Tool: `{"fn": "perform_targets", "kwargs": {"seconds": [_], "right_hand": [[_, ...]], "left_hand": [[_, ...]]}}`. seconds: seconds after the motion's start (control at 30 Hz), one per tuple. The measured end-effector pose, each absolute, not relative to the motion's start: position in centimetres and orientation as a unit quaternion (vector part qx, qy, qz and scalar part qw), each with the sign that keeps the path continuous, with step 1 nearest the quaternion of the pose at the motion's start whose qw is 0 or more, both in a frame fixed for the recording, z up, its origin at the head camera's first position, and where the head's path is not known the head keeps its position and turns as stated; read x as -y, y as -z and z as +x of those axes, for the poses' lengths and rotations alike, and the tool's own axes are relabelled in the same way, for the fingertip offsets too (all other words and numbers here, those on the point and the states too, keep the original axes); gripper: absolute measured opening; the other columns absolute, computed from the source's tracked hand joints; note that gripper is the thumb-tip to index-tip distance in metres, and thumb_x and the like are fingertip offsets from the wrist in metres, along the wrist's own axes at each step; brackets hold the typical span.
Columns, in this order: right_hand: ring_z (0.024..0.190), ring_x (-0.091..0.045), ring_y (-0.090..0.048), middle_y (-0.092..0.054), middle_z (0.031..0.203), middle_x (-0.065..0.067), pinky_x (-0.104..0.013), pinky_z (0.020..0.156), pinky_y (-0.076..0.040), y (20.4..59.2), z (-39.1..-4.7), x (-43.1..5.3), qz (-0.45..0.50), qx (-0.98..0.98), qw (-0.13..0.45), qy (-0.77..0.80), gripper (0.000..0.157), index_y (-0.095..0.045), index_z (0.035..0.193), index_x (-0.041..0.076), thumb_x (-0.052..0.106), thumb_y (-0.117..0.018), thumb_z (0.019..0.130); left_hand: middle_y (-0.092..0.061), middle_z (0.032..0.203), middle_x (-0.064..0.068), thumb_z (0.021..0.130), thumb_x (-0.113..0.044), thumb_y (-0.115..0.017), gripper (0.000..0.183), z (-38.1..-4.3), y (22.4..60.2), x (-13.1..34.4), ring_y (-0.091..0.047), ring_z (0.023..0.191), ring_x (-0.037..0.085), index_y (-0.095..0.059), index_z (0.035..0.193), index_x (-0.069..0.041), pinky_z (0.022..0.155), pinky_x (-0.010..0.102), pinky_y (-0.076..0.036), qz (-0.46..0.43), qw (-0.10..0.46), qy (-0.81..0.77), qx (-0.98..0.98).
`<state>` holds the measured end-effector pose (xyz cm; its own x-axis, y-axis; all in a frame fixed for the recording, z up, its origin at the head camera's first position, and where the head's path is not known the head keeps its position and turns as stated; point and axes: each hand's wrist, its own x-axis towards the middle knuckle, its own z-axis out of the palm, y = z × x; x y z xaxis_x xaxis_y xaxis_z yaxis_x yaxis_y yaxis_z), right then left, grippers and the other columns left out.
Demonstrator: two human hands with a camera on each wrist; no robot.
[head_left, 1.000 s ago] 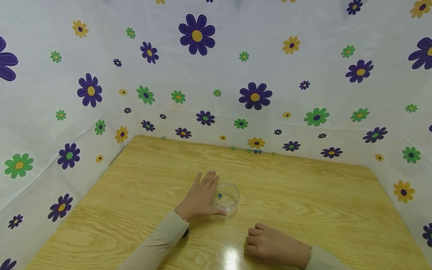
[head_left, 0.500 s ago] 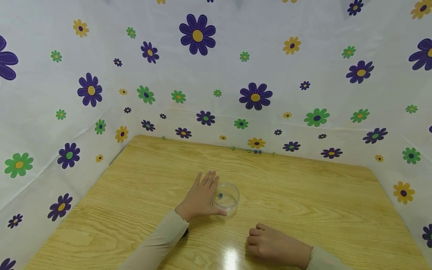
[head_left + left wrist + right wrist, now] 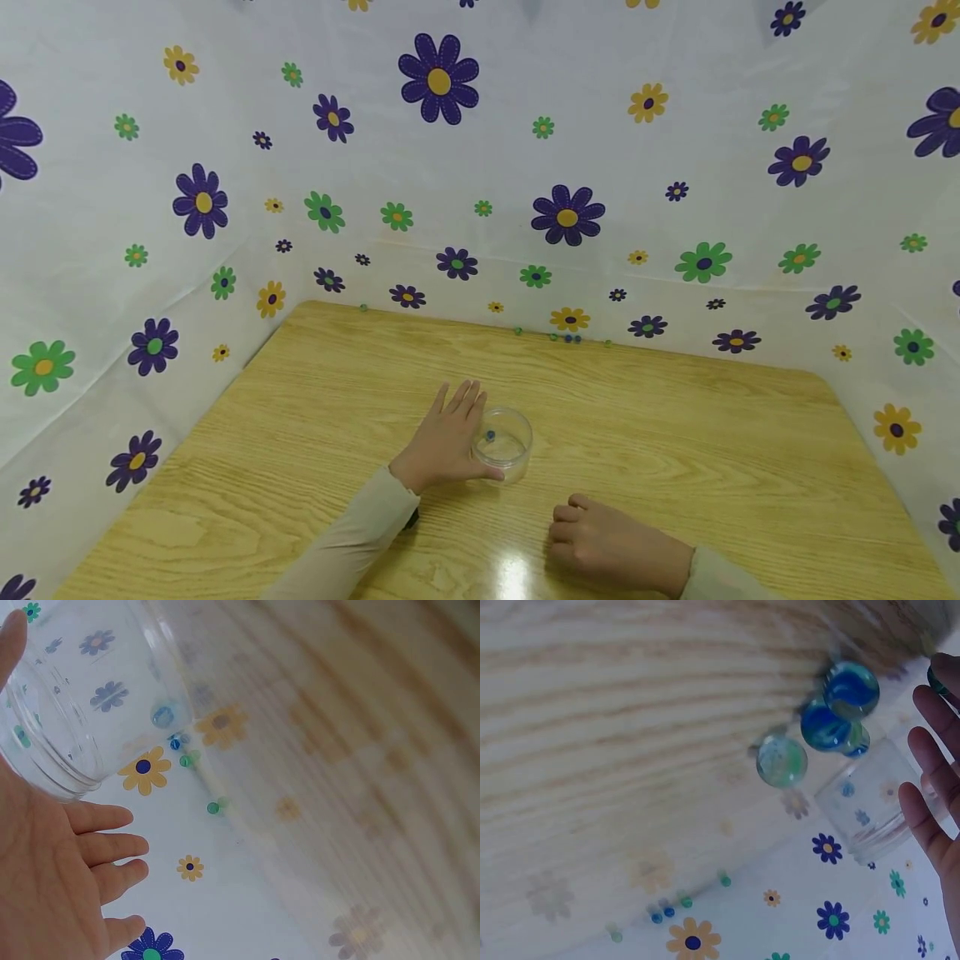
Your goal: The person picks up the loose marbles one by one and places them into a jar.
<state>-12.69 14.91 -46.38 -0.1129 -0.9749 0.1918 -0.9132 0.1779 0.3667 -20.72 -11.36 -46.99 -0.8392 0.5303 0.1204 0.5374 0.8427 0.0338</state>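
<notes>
A clear plastic jar stands mid-table with a blue marble inside. My left hand rests against its left side, fingers nearly straight and thumb along the near side. The left wrist view shows the jar in the crook of that hand. Nearer me and to the right, my right hand lies low with bent fingers. In the right wrist view, a dark green marble is pinched at its fingertips, partly hidden. Blue marbles and a pale green marble lie close by, hidden in the head view.
Several small marbles lie along the table's back edge, among them a blue marble and a green marble. A flowered white cloth rises behind and beside the wooden table. Something black shows beneath the left wrist.
The marble in the jar has shifted very slightly right since a second ago. The right hand has moved a touch to the right. My left hand and the jar keep their place.
</notes>
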Motion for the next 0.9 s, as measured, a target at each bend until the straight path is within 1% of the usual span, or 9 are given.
{"fn": "perform_targets", "kwargs": {"seconds": [0.2,0.33,0.37,0.43,0.5,0.53,0.6,0.63,0.9], "right_hand": [[0.072,-0.005,-0.043,-0.058,0.075,0.012,-0.020,0.068,-0.038,45.2,-13.3,-14.8,0.621,0.751,0.215,0.066,0.015,-0.061,0.074,0.020,0.020,-0.075,0.076],[0.073,-0.006,-0.046,-0.057,0.075,0.011,-0.021,0.068,-0.039,44.5,-13.7,-14.7,0.611,0.755,0.231,0.051,0.015,-0.060,0.074,0.019,0.016,-0.075,0.076],[0.073,-0.007,-0.047,-0.056,0.075,0.011,-0.022,0.069,-0.039,44.4,-13.8,-14.7,0.610,0.755,0.235,0.048,0.014,-0.060,0.075,0.019,0.015,-0.073,0.078],[0.075,-0.007,-0.048,-0.057,0.076,0.011,-0.023,0.069,-0.041,44.2,-14.0,-14.8,0.608,0.755,0.243,0.041,0.011,-0.060,0.077,0.019,0.014,-0.063,0.086],[0.076,-0.007,-0.050,-0.059,0.077,0.011,-0.023,0.070,-0.042,43.9,-14.2,-14.8,0.606,0.753,0.253,0.029,0.021,-0.061,0.079,0.019,0.013,-0.049,0.094],[0.077,-0.007,-0.051,-0.060,0.078,0.010,-0.024,0.070,-0.043,43.8,-14.3,-14.8,0.605,0.753,0.259,0.024,0.028,-0.062,0.080,0.019,0.014,-0.041,0.097],[0.078,-0.008,-0.053,-0.061,0.079,0.010,-0.024,0.072,-0.045,43.5,-14.5,-14.8,0.602,0.752,0.269,0.012,0.041,-0.063,0.082,0.018,0.016,-0.026,0.099],[0.078,-0.008,-0.054,-0.061,0.079,0.010,-0.025,0.072,-0.045,43.4,-14.5,-14.8,0.602,0.751,0.272,0.007,0.043,-0.063,0.083,0.018,0.016,-0.023,0.099],[0.078,-0.010,-0.056,-0.063,0.079,0.008,-0.028,0.074,-0.048,42.0,-14.9,-14.5,0.591,0.752,0.291,-0.014,0.040,-0.064,0.085,0.017,0.017,-0.026,0.097]], "left_hand": [[-0.025,0.154,0.020,0.067,-0.080,-0.055,0.117,-20.7,47.1,11.3,-0.021,0.144,0.032,-0.028,0.146,0.003,0.116,0.053,-0.013,-0.278,0.051,0.030,0.959],[-0.026,0.153,0.020,0.067,-0.080,-0.056,0.117,-20.7,47.0,11.3,-0.022,0.144,0.032,-0.028,0.146,0.003,0.116,0.053,-0.014,-0.279,0.052,0.032,0.958],[-0.026,0.153,0.020,0.068,-0.080,-0.056,0.117,-20.7,47.0,11.3,-0.022,0.144,0.033,-0.028,0.146,0.003,0.116,0.053,-0.014,-0.279,0.053,0.031,0.958],[-0.026,0.153,0.020,0.068,-0.079,-0.056,0.117,-20.6,46.9,11.3,-0.022,0.144,0.033,-0.028,0.146,0.003,0.116,0.053,-0.014,-0.278,0.052,0.029,0.959],[-0.026,0.153,0.021,0.068,-0.079,-0.056,0.117,-20.6,46.9,11.3,-0.023,0.144,0.033,-0.029,0.145,0.003,0.116,0.054,-0.014,-0.279,0.052,0.029,0.958],[-0.026,0.153,0.021,0.068,-0.079,-0.056,0.117,-20.6,46.9,11.3,-0.023,0.144,0.033,-0.029,0.145,0.004,0.116,0.054,-0.014,-0.279,0.052,0.027,0.959],[-0.026,0.153,0.021,0.068,-0.079,-0.056,0.117,-20.6,46.8,11.2,-0.022,0.144,0.033,-0.029,0.145,0.004,0.116,0.054,-0.014,-0.279,0.051,0.026,0.959],[-0.026,0.153,0.021,0.068,-0.079,-0.056,0.116,-20.6,46.8,11.2,-0.023,0.144,0.033,-0.029,0.145,0.004,0.116,0.054,-0.014,-0.278,0.051,0.026,0.959],[-0.026,0.153,0.021,0.068,-0.080,-0.055,0.116,-20.6,46.8,11.3,-0.022,0.144,0.033,-0.029,0.145,0.003,0.116,0.053,-0.014,-0.279,0.049,0.019,0.959]]}}
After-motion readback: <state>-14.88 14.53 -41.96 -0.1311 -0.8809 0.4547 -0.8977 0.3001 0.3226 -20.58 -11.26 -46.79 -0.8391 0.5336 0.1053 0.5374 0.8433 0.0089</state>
